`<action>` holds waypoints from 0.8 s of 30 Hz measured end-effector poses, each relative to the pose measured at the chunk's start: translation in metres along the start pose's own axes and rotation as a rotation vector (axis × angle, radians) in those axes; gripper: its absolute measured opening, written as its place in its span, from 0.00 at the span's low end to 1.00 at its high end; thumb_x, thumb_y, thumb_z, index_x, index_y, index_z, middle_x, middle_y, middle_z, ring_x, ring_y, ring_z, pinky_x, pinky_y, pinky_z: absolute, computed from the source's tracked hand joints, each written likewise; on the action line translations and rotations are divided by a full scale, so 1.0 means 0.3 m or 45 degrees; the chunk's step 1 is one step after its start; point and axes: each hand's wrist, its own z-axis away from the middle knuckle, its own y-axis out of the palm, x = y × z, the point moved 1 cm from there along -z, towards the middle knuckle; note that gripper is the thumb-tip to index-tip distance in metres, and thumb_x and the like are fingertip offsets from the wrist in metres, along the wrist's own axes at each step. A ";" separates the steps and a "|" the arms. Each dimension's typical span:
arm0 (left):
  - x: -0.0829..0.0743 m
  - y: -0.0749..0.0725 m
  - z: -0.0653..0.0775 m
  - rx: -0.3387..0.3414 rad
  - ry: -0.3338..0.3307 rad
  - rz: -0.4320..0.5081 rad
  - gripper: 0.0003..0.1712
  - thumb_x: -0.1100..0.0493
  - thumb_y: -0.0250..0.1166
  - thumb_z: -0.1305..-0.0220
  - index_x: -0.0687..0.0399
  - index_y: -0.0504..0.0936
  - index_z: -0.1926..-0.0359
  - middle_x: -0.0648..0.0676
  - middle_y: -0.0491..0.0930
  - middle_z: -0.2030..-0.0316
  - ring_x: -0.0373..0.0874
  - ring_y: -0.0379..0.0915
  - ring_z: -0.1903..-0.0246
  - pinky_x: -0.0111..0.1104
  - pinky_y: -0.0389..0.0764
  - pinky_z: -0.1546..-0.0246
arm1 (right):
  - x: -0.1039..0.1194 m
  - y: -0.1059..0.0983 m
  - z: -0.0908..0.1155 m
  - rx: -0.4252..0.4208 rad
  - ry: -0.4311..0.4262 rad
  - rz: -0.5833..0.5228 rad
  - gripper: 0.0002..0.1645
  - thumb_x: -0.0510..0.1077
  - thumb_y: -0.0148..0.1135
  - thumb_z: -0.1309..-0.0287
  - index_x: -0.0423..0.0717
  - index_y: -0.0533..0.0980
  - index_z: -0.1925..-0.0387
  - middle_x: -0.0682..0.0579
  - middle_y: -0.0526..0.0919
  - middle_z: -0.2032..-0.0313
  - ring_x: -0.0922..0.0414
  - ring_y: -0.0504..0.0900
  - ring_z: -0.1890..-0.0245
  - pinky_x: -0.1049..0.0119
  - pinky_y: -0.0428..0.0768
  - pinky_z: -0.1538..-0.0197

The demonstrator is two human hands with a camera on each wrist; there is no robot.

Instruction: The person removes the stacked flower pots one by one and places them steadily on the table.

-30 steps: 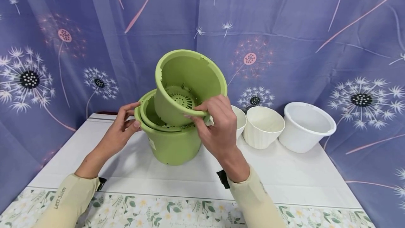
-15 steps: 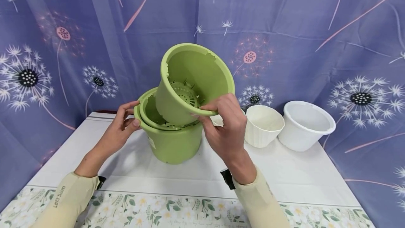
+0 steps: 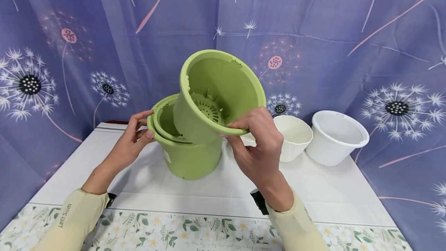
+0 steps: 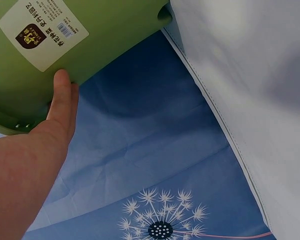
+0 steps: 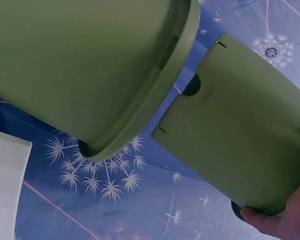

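Observation:
A green plastic flowerpot (image 3: 195, 121) with a slotted base is tilted, its mouth toward me. My right hand (image 3: 259, 150) pinches its near rim, thumb below and fingers above. Under it stands a larger green flowerpot (image 3: 189, 162), upright on the table, with a second green pot (image 3: 165, 117) nested inside. The lifted pot partly covers their mouths. My left hand (image 3: 130, 140) holds the left rim of the larger pot. In the left wrist view that pot shows a label (image 4: 42, 32). The right wrist view shows the lifted pot's underside edge (image 5: 190, 85) apart from the larger pot.
To the right stand a ribbed white pot (image 3: 292, 138) and a smooth white pot (image 3: 336, 142). Another white pot (image 3: 248, 138) is mostly hidden behind my right hand. The table has a white cover (image 3: 195, 196) with a floral front band, and a purple dandelion curtain (image 3: 167, 18) hangs behind.
My right hand has moved right with the tilted green pot, drawing it partly out from over the nested pots. My left hand stays on the larger pot's rim.

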 end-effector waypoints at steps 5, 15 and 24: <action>0.003 0.000 -0.001 0.000 0.001 0.003 0.34 0.64 0.50 0.15 0.50 0.51 0.16 0.59 0.66 0.38 0.35 0.78 0.41 0.27 0.83 0.43 | 0.018 -0.018 -0.003 0.002 -0.029 -0.026 0.14 0.42 0.75 0.35 0.40 0.81 0.74 0.50 0.84 0.74 0.50 0.76 0.71 0.59 0.73 0.61; 0.002 0.004 -0.004 -0.003 -0.001 -0.006 0.33 0.64 0.50 0.15 0.50 0.51 0.17 0.59 0.67 0.38 0.35 0.79 0.42 0.27 0.84 0.43 | 0.042 -0.062 0.006 -0.012 -0.002 -0.009 0.20 0.48 0.72 0.30 0.40 0.81 0.76 0.50 0.84 0.75 0.51 0.77 0.71 0.61 0.73 0.61; 0.001 0.003 -0.001 0.003 0.016 -0.003 0.33 0.64 0.50 0.15 0.51 0.51 0.17 0.58 0.68 0.39 0.36 0.80 0.43 0.27 0.83 0.43 | 0.050 -0.104 0.014 0.011 0.011 -0.027 0.22 0.50 0.74 0.32 0.40 0.82 0.77 0.50 0.83 0.77 0.54 0.76 0.73 0.63 0.72 0.62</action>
